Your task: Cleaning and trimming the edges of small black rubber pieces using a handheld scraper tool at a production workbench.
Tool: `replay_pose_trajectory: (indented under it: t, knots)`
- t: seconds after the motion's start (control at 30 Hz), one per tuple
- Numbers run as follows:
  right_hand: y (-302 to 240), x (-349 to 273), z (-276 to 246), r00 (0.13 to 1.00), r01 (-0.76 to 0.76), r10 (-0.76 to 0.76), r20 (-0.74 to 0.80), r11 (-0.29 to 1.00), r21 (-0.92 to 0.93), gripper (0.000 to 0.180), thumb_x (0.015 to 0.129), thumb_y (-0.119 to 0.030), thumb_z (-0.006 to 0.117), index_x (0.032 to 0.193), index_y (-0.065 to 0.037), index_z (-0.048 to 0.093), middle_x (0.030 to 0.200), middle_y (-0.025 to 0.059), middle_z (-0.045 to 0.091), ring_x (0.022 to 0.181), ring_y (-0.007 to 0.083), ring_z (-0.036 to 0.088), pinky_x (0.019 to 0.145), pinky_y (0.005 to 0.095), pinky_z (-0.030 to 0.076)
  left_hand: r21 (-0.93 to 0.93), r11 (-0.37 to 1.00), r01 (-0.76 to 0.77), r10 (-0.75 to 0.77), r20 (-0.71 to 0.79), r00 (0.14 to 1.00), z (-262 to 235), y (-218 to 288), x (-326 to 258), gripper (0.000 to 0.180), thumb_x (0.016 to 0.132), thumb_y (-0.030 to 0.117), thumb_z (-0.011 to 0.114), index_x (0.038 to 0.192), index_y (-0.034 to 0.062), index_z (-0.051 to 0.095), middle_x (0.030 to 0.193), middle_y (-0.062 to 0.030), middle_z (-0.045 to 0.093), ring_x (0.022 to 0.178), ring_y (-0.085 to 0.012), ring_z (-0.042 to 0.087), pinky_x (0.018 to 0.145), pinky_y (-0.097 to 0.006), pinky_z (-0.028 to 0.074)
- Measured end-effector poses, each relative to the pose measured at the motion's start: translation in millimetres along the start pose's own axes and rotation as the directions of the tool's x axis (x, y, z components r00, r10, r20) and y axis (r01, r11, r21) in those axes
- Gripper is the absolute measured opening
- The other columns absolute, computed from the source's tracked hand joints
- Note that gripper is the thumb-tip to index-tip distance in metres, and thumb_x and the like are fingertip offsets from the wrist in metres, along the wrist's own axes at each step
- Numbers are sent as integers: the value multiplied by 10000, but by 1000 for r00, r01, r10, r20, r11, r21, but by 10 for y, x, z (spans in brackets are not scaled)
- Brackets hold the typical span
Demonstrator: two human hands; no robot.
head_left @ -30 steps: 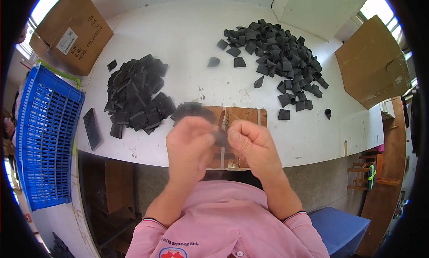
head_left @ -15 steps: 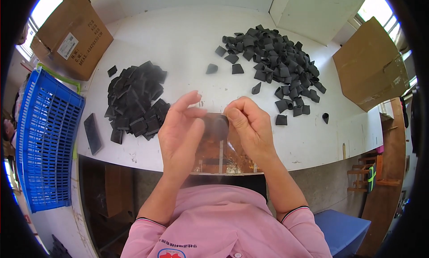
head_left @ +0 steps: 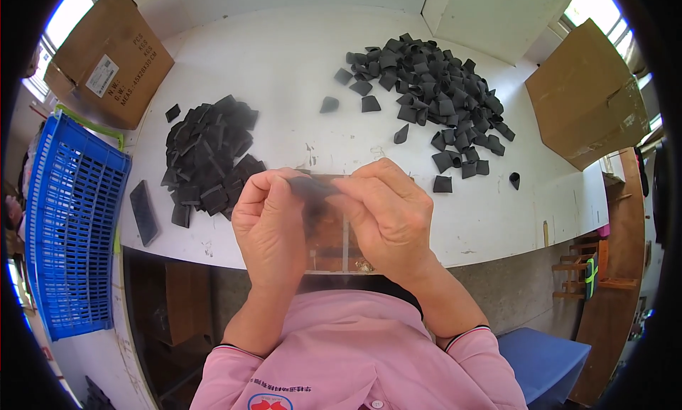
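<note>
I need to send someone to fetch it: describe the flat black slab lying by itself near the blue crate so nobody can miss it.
Start at the white table and go to its left edge, beside the blue crate. Just left of the nearer heap of black pieces lies the black slab, alone near the table's front corner. Unlike the small pieces beside it, it is one long, flat rectangle.

The dark piece is blurred — mostly hidden behind both hands' fingers.
</note>
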State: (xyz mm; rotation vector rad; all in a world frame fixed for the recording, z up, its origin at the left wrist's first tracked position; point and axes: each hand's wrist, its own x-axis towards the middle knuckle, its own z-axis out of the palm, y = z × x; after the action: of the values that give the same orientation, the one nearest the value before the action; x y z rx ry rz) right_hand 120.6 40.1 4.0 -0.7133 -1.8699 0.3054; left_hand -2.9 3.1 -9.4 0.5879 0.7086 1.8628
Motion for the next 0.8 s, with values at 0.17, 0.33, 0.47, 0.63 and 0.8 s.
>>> replay_pose_trajectory:
  t: [0.17,0.33,0.47,0.63,0.8]
  knots:
    - [77,-175,77,991,-130,131,2,982,137,148,645,22,660,756,4,564,685,78,517,614,215,504,498,300,411,197,973,-117,98,104,990,-74,-44,-48,85,856,95,526,828,14,530,862,-87,557,847,-166,497,795,-294,378]
    - [74,-61,81,989,-146,138,60,977,155,124,680,4,656,762,2,562,654,83,509,553,193,487,473,278,388,347,921,-176,141,125,982,-182,-40,11,90,848,81,536,818,-3,530,850,-91,558,820,-139,498,785,-265,375]
    - [274,217,-263,759,-504,607,234,321,802,195,880,-157,503,834,13,586,649,13,545,520,45,439,465,173,359,717,643,-270,207,177,962,-574,-40,224,81,822,27,541,894,-10,551,889,-49,566,791,-71,504,733,-211,393]
    - [358,-262,-78,616,-735,770,164,487,472,246,884,-176,485,939,42,583,655,4,537,550,29,430,483,161,350,931,32,-364,51,362,931,-972,-77,364,324,673,26,627,986,27,542,886,-109,564,791,-234,572,679,-278,443]
    - [208,-595,10,541,-828,764,352,413,378,225,876,-187,503,893,18,595,644,4,538,556,33,445,488,167,357,898,-147,-414,-51,411,910,-1033,-240,394,242,699,34,614,930,21,545,892,-137,560,738,-312,574,627,-350,467]
